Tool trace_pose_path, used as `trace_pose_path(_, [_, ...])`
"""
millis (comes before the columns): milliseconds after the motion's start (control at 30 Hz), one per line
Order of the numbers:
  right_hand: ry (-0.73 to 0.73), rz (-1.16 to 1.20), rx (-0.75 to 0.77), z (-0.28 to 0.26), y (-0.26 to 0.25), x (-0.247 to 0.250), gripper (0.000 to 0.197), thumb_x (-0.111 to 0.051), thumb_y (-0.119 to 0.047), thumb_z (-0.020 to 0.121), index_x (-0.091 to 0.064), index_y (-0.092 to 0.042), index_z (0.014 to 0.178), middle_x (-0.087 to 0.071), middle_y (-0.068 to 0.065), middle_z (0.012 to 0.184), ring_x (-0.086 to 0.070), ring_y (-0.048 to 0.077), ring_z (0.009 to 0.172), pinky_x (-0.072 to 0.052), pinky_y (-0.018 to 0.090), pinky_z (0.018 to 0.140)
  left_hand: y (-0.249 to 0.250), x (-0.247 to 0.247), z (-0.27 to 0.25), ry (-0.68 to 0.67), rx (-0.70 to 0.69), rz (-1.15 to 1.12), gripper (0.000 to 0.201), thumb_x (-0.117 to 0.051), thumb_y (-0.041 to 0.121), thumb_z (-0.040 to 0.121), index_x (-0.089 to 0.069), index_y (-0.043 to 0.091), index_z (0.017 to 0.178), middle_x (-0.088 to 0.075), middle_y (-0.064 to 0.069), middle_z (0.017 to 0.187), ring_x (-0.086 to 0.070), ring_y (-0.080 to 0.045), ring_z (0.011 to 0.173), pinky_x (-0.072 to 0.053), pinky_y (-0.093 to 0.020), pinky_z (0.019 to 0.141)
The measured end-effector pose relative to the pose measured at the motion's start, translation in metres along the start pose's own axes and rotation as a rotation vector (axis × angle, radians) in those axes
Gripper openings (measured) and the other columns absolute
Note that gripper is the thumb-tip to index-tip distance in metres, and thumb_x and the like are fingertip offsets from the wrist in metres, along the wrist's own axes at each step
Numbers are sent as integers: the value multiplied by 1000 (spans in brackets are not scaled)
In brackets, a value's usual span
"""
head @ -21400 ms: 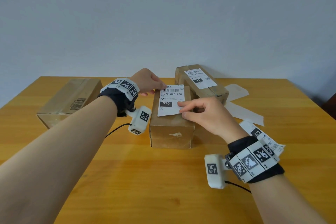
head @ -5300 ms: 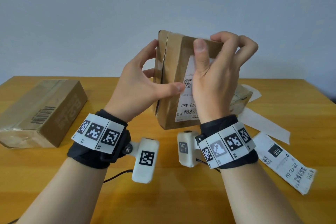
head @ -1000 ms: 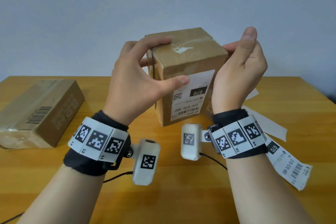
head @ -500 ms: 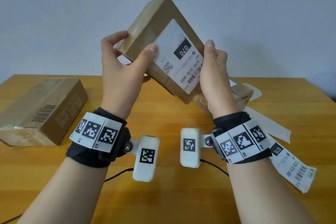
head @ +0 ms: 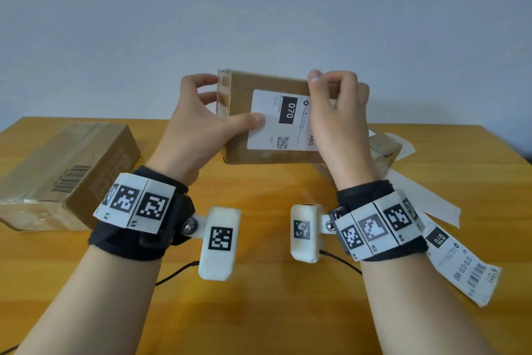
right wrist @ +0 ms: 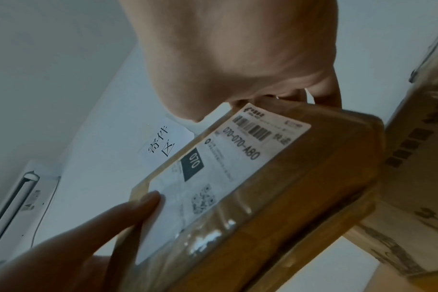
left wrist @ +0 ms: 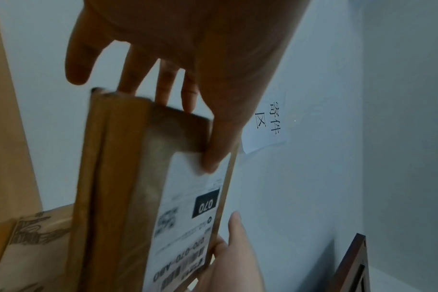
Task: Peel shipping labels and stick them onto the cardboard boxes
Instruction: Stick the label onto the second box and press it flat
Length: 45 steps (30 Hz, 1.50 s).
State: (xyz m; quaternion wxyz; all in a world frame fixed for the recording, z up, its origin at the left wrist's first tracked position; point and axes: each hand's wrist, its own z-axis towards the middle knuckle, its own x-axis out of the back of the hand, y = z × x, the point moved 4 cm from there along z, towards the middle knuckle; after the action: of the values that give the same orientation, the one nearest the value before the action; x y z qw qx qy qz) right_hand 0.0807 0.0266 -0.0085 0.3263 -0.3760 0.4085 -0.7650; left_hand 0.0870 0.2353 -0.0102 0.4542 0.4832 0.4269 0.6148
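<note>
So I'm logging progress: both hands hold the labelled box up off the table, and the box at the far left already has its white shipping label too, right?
Not quite. Both hands, left hand and right hand, do hold the labelled box up, but the far-left box shows only a printed barcode, no white label, in the head view.

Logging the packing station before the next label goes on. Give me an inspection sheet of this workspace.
Surface: wooden table, bare in front.
Job's things: labelled box held in the air, its label stuck on the face turned to the person; bare box at left; third box behind the right hand; loose label at right.
Clutter: peeled backing sheets at right.
Hands: left hand and right hand both grip the labelled box.
Cables: black wire from the left wrist camera.
Surroundings: plain wall, paper sign on it.
</note>
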Motion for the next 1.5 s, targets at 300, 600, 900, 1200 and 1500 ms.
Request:
trace_pose_path(300, [216,-310,259,-10,-15,-1,57,-33,-73,93,-64,-28,107,-49,-2,129,-39,22,118,-45,48,97,14,-8,-11,-66,-80,31,87,-94,38,73,-46,43,145,-61,9,119,-66,-9,112,-66,-38,82])
trace_pose_path(600, [400,-447,244,-12,-12,4,81,-6,-87,86,-60,-27,93,-58,-4,105,-46,31,114,-31,46,101,24,-17,-21,-97,-147,107,88,-99,39,65,-49,42,137,-63,11,117,-73,-8,94,-65,-40,84])
trace_pose_path(900, [451,-210,209,-2,2,17,67,-20,-85,88,-49,-26,77,-53,-6,88,-35,23,100,-28,37,84,27,-24,-26,-110,-226,231,92,-98,46,62,-44,43,137,-58,18,120,-71,-2,86,-65,-36,82])
trace_pose_path(1200, [551,26,282,0,9,24,56,-34,-49,104,-61,-14,70,-65,-1,65,-53,23,83,-46,45,76,30,-19,-25,-138,-286,310,90,-97,46,61,-44,48,133,-56,24,119,-67,1,93,-63,-29,77])
trace_pose_path(1500, [476,121,248,1,-2,20,34,-42,-39,100,-65,-24,80,-62,-8,101,-45,16,102,-39,27,82,20,-8,-16,17,-182,174,88,-96,42,67,-48,41,141,-63,16,117,-71,-1,93,-63,-33,84])
